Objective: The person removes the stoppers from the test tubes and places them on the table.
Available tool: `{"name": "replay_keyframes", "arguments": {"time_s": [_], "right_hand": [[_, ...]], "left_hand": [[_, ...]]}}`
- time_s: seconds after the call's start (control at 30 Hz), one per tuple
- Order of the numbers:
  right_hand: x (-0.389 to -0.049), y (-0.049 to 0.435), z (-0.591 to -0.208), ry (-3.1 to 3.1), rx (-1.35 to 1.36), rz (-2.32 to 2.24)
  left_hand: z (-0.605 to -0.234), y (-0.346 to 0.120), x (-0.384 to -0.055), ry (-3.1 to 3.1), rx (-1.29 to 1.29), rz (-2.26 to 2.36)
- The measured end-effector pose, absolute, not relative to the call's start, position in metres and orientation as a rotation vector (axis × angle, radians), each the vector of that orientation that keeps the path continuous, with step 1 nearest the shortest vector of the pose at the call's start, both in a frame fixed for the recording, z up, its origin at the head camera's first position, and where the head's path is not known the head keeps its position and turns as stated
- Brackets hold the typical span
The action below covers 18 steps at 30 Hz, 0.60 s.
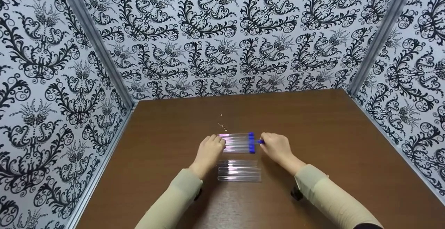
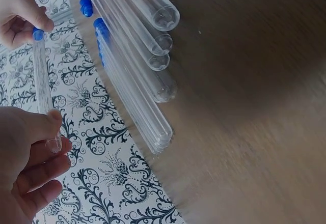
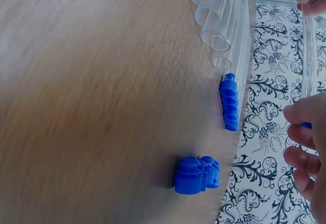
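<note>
A clear test tube (image 2: 43,76) with a blue cap (image 2: 38,33) is held up between both hands. My left hand (image 1: 210,149) pinches its rounded end between thumb and fingers. At the other end, my right hand (image 1: 276,146) grips the blue cap, which its fingers partly cover in the right wrist view. Capped test tubes (image 1: 238,145) lie side by side on the table beneath the hands, their blue caps (image 3: 229,104) lined up on the right. Nearer the person lies a row of uncapped test tubes (image 1: 240,175), mouths to the right.
Several loose blue caps (image 3: 196,175) sit in a cluster on the brown table (image 1: 167,124), hidden by the right hand in the head view. Patterned walls (image 1: 222,48) enclose the table at the back and sides.
</note>
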State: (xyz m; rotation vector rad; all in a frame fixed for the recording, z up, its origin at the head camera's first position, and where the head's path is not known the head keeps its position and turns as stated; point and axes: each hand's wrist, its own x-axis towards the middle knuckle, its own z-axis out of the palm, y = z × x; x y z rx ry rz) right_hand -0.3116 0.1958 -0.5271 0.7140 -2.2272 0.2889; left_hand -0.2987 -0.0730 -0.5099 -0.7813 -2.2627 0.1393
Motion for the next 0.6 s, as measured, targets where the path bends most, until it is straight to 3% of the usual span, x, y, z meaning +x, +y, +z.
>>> {"name": "replay_keyframes", "arguments": {"time_s": [0.6], "right_hand": [[-0.3083, 0.1967, -0.5232, -2.314, 0.732, 0.261]], "left_hand": [[-0.5109, -0.0764, -0.3016, -2.222, -0.789, 0.094]]}}
